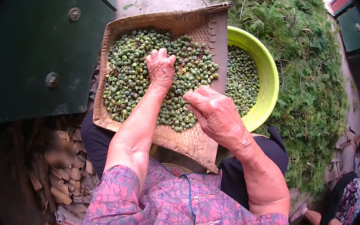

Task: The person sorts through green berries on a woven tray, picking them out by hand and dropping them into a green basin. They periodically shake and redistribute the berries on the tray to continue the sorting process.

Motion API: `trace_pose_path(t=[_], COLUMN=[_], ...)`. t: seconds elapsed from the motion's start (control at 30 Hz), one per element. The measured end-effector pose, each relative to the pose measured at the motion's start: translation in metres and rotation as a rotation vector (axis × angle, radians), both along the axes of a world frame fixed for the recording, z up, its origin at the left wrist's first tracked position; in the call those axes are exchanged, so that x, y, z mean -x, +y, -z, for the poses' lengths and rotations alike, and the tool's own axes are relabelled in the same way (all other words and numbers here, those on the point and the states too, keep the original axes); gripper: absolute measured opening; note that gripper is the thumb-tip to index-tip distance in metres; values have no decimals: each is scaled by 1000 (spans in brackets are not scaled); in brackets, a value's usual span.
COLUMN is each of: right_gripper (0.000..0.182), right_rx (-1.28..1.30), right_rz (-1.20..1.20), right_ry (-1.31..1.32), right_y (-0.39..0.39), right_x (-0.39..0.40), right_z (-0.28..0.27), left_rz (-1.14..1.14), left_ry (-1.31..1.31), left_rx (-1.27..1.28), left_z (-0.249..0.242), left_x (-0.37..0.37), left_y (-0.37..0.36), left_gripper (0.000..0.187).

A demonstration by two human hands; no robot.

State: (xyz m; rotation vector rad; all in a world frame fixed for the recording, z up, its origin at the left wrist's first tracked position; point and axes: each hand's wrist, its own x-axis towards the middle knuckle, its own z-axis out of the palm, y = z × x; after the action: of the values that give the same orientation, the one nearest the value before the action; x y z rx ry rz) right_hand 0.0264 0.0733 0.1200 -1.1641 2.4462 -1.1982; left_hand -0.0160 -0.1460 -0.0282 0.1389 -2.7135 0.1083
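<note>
while the left hand (160, 68) lies flat, fingers apart, on the green seeds (126, 75), the right hand (211, 111) rests loosely curled, holding nothing, at the woven tray (185, 142) edge; tray on the lap, yellow-green basin (268, 82) of seeds just beside.

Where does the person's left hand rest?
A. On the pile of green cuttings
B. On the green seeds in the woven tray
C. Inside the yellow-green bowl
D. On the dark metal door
B: the left hand lies palm down on the green seeds in the woven tray, fingers spread.
</note>
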Motion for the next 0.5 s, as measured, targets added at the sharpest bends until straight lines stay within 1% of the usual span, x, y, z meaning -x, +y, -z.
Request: trace_pose_path(t=[0.13, 0.2, 0.5], right_gripper=[16, 6, 8], right_rx=[13, 57, 79], right_rz=[10, 35, 38], right_ry=[-9, -19, 16], right_y=[0, 0, 1], right_x=[-1, -1, -1], right_z=[0, 1, 3], left_rz=[18, 38, 78], left_ry=[-40, -40, 12], left_rx=[-10, -22, -11], left_z=[-1, -1, 8], left_x=[4, 5, -4], left_y=[0, 0, -1], left_gripper=[8, 8, 7])
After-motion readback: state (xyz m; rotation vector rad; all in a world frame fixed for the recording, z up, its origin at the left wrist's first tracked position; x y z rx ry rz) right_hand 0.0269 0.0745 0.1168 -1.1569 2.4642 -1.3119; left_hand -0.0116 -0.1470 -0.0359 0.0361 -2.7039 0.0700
